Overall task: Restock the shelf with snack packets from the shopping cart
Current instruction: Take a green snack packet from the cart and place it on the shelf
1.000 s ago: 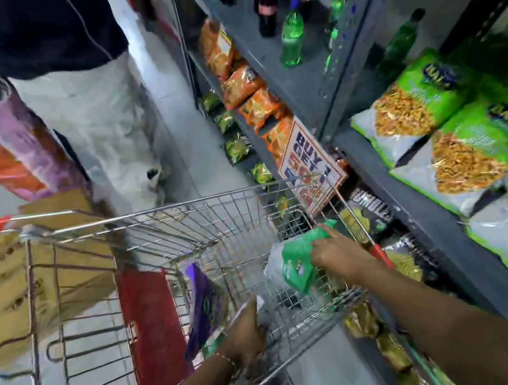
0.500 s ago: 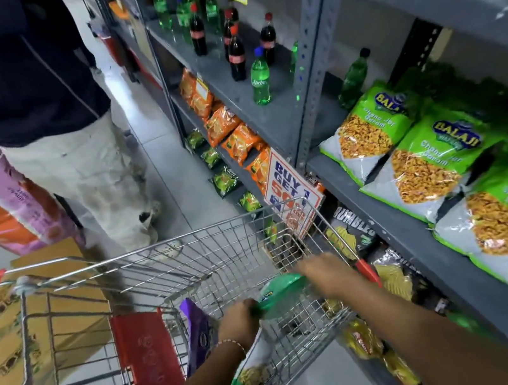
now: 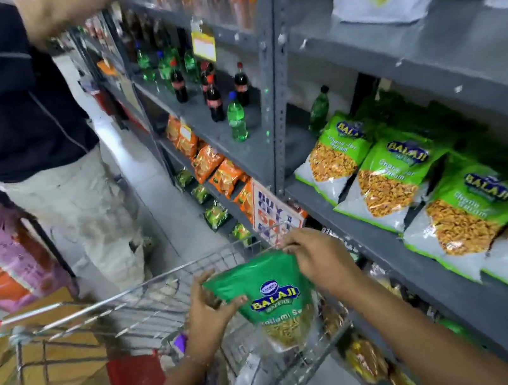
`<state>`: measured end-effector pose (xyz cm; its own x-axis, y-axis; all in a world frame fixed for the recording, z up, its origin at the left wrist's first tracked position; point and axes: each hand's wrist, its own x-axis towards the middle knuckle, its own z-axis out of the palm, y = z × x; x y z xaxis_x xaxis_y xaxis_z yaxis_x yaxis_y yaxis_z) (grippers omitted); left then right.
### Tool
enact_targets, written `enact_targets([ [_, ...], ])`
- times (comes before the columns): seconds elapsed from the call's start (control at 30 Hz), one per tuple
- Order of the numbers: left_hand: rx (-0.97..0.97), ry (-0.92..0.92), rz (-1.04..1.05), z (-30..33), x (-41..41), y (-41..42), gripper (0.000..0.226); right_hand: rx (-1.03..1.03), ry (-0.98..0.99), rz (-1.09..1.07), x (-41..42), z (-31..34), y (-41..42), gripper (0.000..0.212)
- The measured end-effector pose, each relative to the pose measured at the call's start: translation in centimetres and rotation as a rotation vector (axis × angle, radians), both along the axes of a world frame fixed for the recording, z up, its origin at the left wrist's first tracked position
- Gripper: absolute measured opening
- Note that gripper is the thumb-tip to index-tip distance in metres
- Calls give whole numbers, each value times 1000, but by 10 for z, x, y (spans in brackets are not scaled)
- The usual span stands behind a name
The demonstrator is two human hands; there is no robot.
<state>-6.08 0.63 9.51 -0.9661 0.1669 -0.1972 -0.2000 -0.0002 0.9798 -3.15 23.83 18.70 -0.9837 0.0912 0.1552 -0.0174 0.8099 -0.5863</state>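
Note:
I hold a green Balaji snack packet (image 3: 274,299) upright above the wire shopping cart (image 3: 124,307). My right hand (image 3: 317,257) pinches its top right corner. My left hand (image 3: 210,312) grips its left edge, thumb across the front. More packets, one purple (image 3: 181,342), lie in the cart below. The grey shelf (image 3: 387,241) to the right carries a row of light-green Balaji packets (image 3: 390,180) lying tilted.
Another person in a dark shirt and pale trousers (image 3: 82,206) stands close beyond the cart. Soda bottles (image 3: 214,98) stand on a farther shelf, orange packets (image 3: 215,168) below them. Cardboard boxes (image 3: 42,375) sit left of the cart. A promo sign (image 3: 272,219) hangs by the cart's far corner.
Both hands lifted the green packet out of the cart and turned it upright, front facing me. My view tilted up toward the shelves.

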Motion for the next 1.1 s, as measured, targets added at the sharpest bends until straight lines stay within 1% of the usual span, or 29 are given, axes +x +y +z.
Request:
enact_targets([
  [0.07, -43, -5, -162, 18, -1, 14, 83, -125, 177, -32, 6, 57, 7, 21],
  [0.13, -63, 110, -311, 49, 1, 41, 95, -228, 401, -44, 24, 128, 21, 22],
  [0.17, -61, 193, -336, 72, 0, 58, 96, -237, 523, -47, 35, 166, 30, 22],
  [0.2, -46, 258, -317, 93, 0, 71, 94, -242, 608, -51, 43, 199, 36, 20],
  [0.27, -1, 400, -285, 153, 4, 101, 87, -329, 760, -74, 68, 262, 51, 16],
  [0.3, 35, 480, -297, 190, 11, 119, 83, -373, 832, -81, 85, 291, 63, 19],
  [0.33, 83, 528, -307, 216, 17, 129, 79, -421, 860, -72, 97, 310, 68, 33],
  [0.37, 121, 578, -337, 246, 25, 143, 76, -442, 872, -58, 114, 326, 79, 55],
  [0.4, 172, 600, -369, 268, 32, 150, 76, -455, 843, -49, 127, 329, 86, 77],
  [0.43, 225, 653, -444, 296, 42, 171, 78, -421, 819, -91, 154, 334, 101, 95],
  [0.47, 273, 667, -511, 314, 51, 183, 82, -392, 753, -128, 172, 328, 110, 104],
  [0.5, 308, 698, -585, 334, 64, 205, 83, -343, 696, -188, 197, 323, 121, 105],
  [0.53, 345, 710, -643, 349, 74, 222, 79, -322, 638, -241, 215, 312, 130, 101],
  [0.57, 366, 733, -697, 362, 87, 245, 72, -331, 623, -308, 234, 306, 138, 94],
  [0.6, 388, 736, -753, 372, 101, 269, 66, -339, 643, -375, 253, 299, 148, 85],
  [0.63, 398, 741, -810, 380, 118, 294, 65, -340, 675, -456, 275, 296, 159, 79],
  [0.73, 417, 701, -976, 389, 163, 359, 71, -339, 757, -621, 329, 291, 187, 71],
  [0.8, 388, 693, -1075, 387, 196, 401, 68, -327, 771, -724, 367, 290, 208, 71],
  [0.83, 361, 687, -1097, 385, 204, 418, 70, -328, 759, -767, 376, 289, 217, 73],
  [0.87, 334, 674, -1122, 383, 212, 435, 77, -318, 752, -815, 385, 285, 230, 78],
  [0.93, 275, 667, -1165, 382, 231, 466, 90, -288, 723, -886, 407, 270, 265, 94],
  [0.97, 253, 657, -1181, 380, 237, 479, 92, -273, 690, -911, 414, 262, 280, 99],
  [1.03, 229, 603, -1212, 376, 248, 496, 88, -225, 610, -983, 421, 258, 294, 96],
  [1.1, 228, 592, -1216, 375, 255, 507, 82, -199, 553, -1060, 422, 266, 288, 86],
])
